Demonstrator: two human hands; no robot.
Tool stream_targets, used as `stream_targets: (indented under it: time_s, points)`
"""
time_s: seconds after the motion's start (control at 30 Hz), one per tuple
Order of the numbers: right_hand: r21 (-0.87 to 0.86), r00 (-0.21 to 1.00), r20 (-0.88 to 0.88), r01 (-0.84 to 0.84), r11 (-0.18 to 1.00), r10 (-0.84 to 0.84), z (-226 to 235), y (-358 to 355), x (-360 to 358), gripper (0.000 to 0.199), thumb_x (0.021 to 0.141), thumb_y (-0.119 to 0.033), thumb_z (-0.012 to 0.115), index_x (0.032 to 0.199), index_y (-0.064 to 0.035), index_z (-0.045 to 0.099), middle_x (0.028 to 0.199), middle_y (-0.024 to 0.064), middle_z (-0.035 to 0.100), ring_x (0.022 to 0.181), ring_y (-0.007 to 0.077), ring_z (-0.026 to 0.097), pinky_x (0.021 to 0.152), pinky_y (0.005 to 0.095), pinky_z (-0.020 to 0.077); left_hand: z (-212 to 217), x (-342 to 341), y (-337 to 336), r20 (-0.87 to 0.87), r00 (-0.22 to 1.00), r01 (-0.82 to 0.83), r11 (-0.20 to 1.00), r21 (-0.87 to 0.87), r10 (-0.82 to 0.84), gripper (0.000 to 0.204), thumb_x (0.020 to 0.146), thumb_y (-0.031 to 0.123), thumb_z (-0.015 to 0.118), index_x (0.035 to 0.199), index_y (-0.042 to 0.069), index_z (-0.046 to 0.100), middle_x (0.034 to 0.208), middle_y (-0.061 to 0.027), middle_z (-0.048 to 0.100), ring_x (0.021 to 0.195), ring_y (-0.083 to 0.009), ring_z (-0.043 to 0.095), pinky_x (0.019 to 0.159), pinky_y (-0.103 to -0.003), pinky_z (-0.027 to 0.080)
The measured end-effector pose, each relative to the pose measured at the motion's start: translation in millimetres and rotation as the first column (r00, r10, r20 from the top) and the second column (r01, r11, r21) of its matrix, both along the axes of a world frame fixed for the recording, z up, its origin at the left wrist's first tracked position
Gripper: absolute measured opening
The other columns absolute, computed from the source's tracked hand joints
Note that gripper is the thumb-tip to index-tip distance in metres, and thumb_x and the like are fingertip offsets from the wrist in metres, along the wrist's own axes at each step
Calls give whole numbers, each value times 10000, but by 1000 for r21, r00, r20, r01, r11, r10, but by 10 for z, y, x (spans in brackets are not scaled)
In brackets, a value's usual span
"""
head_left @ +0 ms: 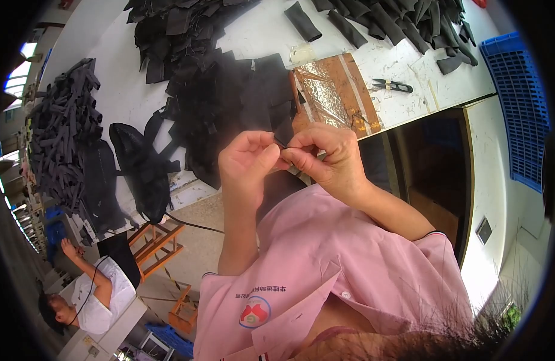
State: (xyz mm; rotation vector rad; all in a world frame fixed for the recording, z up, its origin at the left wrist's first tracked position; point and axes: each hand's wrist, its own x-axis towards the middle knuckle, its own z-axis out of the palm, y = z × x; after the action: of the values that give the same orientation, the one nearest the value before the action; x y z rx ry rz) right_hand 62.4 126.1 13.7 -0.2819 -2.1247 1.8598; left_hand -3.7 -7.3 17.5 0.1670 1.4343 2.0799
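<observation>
My left hand [247, 159] and my right hand [333, 157] meet above the table's near edge, fingertips almost touching. Between them both pinch a small, thin black piece [280, 142]; its kind is too small to make out. Just beyond my hands lies a heap of flat black fabric pieces [226, 90]. A brown board [331, 84] with clear tape over it lies by my right hand. Farther right on the white table [416, 66] is a pair of black thread snips [393, 85].
Black fabric tubes [374, 24] are spread at the far right; a pile of dark strips [64, 132] lies left, near black sewn pieces [142, 171]. A blue crate [521, 102] stands right. At lower left are a wooden stool [157, 246] and a seated person [97, 295].
</observation>
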Motion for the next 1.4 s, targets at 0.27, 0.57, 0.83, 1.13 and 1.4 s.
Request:
stream_targets:
  time_s: [0.27, 0.57, 0.83, 1.13, 1.4]
  points:
    - [260, 994, -111, 38, 965, -9, -46, -42, 1, 142, 648, -42, 694, 673, -21, 555, 610, 63, 520, 511, 199, 541, 442, 280, 427, 36, 7, 2, 16, 999, -44, 993, -112, 46, 123, 766, 11, 581, 869, -56, 571, 771, -90, 591, 624, -131, 589, 578, -230, 503]
    - [418, 978, -205, 61, 906, 29, -101, -34, -19, 143, 632, -34, 691, 671, -30, 553, 601, 61, 503, 508, 199, 531, 433, 289, 417, 43, -26, 11, -42, 998, 24, 969, -247, -36, 75, 772, 25, 586, 821, -31, 585, 734, -49, 585, 625, -82, 545, 540, -196, 445]
    - [91, 999, -40, -30, 995, 34, -61, -28, -9, 144, 677, -57, 703, 679, -14, 566, 613, 46, 536, 504, 121, 536, 460, 233, 416, -18, -14, -29, -42, 998, 35, 980, -194, -44, 61, 816, 68, 543, 811, 7, 537, 680, 4, 530, 581, -52, 473, 525, -184, 394]
    - [170, 998, -51, -32, 985, 41, -66, -128, -25, 179, 672, -81, 715, 651, -27, 545, 603, 40, 525, 485, 111, 480, 436, 235, 378, -8, 71, -147, -60, 994, -93, 987, -130, 86, 105, 827, 95, 547, 856, -6, 545, 731, -29, 557, 616, -64, 526, 491, -182, 410]
    - [452, 978, -149, -65, 890, 147, -67, -203, -91, 164, 648, -45, 700, 684, -26, 540, 639, 63, 519, 511, 195, 514, 446, 298, 410, 0, 9, -231, -13, 1000, -25, 979, -204, 23, 70, 771, 36, 576, 797, -29, 580, 684, -36, 577, 569, -63, 534, 441, -180, 412]
